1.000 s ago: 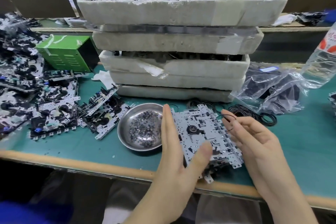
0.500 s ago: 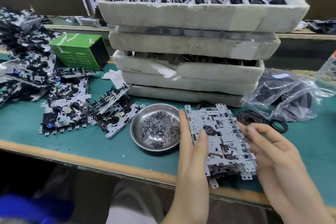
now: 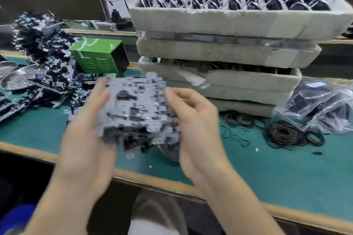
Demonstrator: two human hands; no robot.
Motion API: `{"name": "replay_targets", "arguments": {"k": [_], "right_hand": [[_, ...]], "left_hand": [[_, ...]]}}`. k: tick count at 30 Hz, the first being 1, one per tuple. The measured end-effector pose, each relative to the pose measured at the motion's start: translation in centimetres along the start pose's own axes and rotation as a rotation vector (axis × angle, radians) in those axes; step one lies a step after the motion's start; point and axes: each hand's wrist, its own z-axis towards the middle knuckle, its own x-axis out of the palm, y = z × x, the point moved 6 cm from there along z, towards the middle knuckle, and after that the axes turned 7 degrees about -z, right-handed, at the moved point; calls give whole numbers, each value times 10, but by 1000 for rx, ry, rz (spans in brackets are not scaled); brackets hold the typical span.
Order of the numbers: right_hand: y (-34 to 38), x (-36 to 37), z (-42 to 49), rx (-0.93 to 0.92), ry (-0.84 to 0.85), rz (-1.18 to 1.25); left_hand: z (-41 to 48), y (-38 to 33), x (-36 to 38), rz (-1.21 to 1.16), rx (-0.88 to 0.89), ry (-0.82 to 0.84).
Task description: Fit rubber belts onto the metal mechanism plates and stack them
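Both hands up off the bench, heavy motion blur. Grey perforated metal mechanism plate (image 3: pixel 137 105) held in the air between them, above the green bench mat (image 3: pixel 286 173) and tilted toward the camera, probably so the face with the dark round pulley can be seen. Left hand (image 3: pixel 87 129) grips the plate's left edge, fingers lying long up that side. The thumb is lost under the plate and the blur, so I read it as a supporting hold that steadies the piece. Right hand (image 3: pixel 194 120) has its fingers curled in at the right edge and pinches the plate there, leaving the top face uncovered. Cannot tell whether a belt sits on the pulley; too smeared. Loose heap of thin black rubber belts (image 3: pixel 282 133) lies on the mat to the right, near the right hand and handy for a one-handed pick. Pile of similar grey-and-black mechanism plates (image 3: pixel 44 47) rises at far left beside a green sheet-metal box (image 3: pixel 99 57); likely the stacking spot, on the left hand's side. Stack of white foam trays (image 3: pixel 229 47) stands behind, the top one filled with rows of dark discs. Clear plastic bags of dark parts (image 3: pixel 324 105) sit far right. A round steel dish (image 3: pixel 168 150) shows partly under the plate.
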Motion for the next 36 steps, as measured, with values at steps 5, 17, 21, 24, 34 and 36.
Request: {"name": "replay_targets", "arguments": {"k": [5,17,21,24,34,36], "right_hand": [[-21,80,55,83,-34,-72],[-47,117,107,236,-170,-57],[-44,121,107,250,-188,-61],[-41,122,106,260,-166,-68],[-32,95,103,144,-140,-344],[-26,87,105,95,-132,-409]], "left_hand": [[47,-39,-51,-27,6,-28],[153,-28,-70,237,-258,-14],[161,-28,-74,313,-303,-14],[163,-38,-69,396,-211,-18],[152,-68,-69,328,272,-156],[150,-77,-74,248,317,-192]]}}
